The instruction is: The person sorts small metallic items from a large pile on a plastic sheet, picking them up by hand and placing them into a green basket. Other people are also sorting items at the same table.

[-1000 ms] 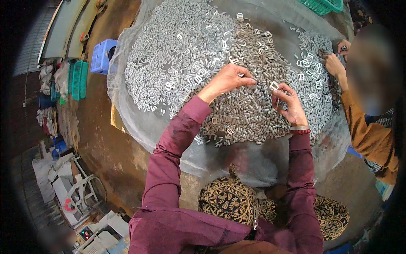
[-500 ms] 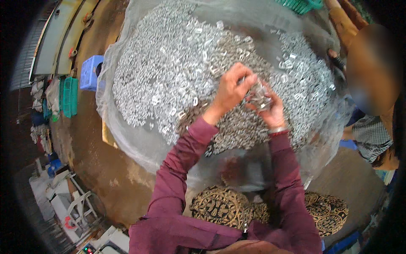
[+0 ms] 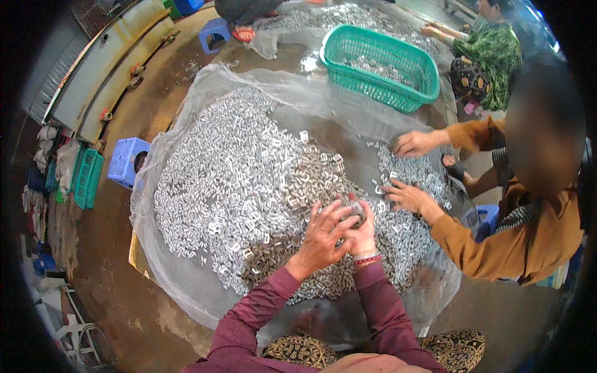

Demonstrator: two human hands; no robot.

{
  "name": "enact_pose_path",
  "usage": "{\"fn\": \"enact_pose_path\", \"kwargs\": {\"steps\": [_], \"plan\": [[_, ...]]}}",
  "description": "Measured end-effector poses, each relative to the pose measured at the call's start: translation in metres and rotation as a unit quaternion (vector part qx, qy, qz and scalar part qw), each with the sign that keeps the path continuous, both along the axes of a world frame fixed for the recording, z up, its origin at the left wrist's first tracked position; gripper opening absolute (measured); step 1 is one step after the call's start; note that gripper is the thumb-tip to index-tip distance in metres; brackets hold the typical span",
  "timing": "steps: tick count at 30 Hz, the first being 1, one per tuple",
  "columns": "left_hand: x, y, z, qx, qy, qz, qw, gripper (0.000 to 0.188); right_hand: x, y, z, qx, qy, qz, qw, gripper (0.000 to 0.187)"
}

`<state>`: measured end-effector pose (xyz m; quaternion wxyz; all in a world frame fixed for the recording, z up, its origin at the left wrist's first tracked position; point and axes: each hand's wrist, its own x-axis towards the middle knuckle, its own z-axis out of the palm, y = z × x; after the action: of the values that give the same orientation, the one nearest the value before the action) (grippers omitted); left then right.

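over sheer white mesh [image 3: 177, 283], my spread left hand [image 3: 323, 239] has just met, from nine o'clock, my right hand [image 3: 364, 236], cupping silvery-grey pieces [image 3: 357, 212], seemingly gathered.

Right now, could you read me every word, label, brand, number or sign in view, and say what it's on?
None can be read.
Basket: no lettering visible.
Blue stool at left: none visible.
Silvery heap: pieces too small to tell any marks.
Pieces in the right hand: too small and blurred to tell.
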<state>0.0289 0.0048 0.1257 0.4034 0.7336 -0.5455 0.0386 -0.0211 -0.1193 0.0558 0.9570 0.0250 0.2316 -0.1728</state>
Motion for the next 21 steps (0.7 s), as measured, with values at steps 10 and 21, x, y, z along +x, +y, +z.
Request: {"fn": "enact_pose_path", "kwargs": {"steps": [10, 21], "plan": [[0.023, 0.058, -0.006, 0.132, 0.087, 0.099, 0.983, 0.043, 0.11, -0.19, 0.163, -0.162, 0.026, -0.095, 0.982, 0.075], [-0.03, 0.071, -0.08, 0.353, -0.033, 0.03, 0.934, 0.095, 0.068, -0.031, -0.071, -0.835, 0.322, 0.234, 0.381, 0.067]]}}
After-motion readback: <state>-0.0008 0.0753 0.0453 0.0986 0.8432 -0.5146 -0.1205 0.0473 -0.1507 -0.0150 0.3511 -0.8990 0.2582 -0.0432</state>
